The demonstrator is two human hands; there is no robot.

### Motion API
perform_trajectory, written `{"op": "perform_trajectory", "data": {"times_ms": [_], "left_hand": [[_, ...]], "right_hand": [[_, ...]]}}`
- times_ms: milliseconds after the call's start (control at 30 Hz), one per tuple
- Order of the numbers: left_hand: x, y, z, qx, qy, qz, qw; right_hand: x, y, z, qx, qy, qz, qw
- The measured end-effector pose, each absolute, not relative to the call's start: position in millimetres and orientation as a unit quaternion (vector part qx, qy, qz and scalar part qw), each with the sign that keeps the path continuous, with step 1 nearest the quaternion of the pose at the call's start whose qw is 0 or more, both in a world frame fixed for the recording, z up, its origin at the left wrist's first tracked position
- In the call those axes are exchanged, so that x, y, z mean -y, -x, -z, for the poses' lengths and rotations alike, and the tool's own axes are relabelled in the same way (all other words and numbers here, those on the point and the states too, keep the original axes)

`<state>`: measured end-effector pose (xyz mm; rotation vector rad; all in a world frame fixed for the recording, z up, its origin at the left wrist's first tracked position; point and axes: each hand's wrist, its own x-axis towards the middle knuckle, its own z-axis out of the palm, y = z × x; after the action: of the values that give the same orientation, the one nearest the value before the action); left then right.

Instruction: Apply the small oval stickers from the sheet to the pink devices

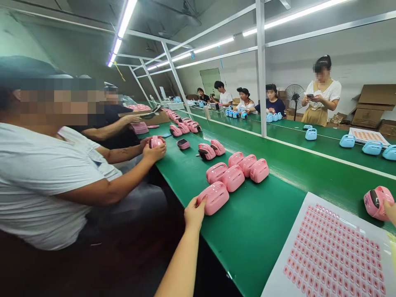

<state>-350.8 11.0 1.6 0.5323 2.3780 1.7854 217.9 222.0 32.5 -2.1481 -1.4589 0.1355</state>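
My left hand [194, 212] has its thumb and fingers closed on the near end of a glossy pink plastic case [216, 199] that rests on the green tabletop [244, 231]. Just beyond it stand several more pink cases [234, 178], close together, with handles on top. At the right edge, only part of my right hand [391, 211] shows, its fingers against another pink handled case [378, 202] with a dark oval window. A white sheet [305, 218] with rows of small pink oval stickers [334, 251] lies between my hands.
To my left, a seated person in a white shirt [52, 181] holds a pink case [156, 142]. Further pink cases [207, 151] line the table. Across a metal-framed divider [261, 70], light-blue cases [373, 147] stand near other people. Cardboard boxes [371, 107] and a fan [294, 97] are behind.
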Motion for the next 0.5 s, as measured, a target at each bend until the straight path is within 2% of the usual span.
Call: {"op": "perform_trajectory", "data": {"times_ms": [133,233,300,400,500], "left_hand": [[-2.9,338.7,-6.5,-0.754,-0.176,-0.626,0.094],[1.9,317.4,-12.2,-0.721,-0.211,-0.643,0.148],[3.5,295.9,-17.1,-0.699,-0.245,-0.645,0.186],[3.1,253.5,-26.3,-0.669,-0.301,-0.644,0.218],[-0.4,204.2,-36.4,-0.641,-0.363,-0.638,0.226]], "right_hand": [[-195.2,-191.9,-50.3,0.615,0.701,-0.010,0.362],[-170.3,-155.8,-57.1,0.677,0.612,-0.060,0.404],[-145.1,-125.0,-55.1,0.719,0.542,-0.150,0.408],[-93.9,-75.5,-45.2,0.789,0.409,-0.291,0.354],[-46.5,-34.9,-33.0,0.808,0.332,-0.306,0.378]]}}
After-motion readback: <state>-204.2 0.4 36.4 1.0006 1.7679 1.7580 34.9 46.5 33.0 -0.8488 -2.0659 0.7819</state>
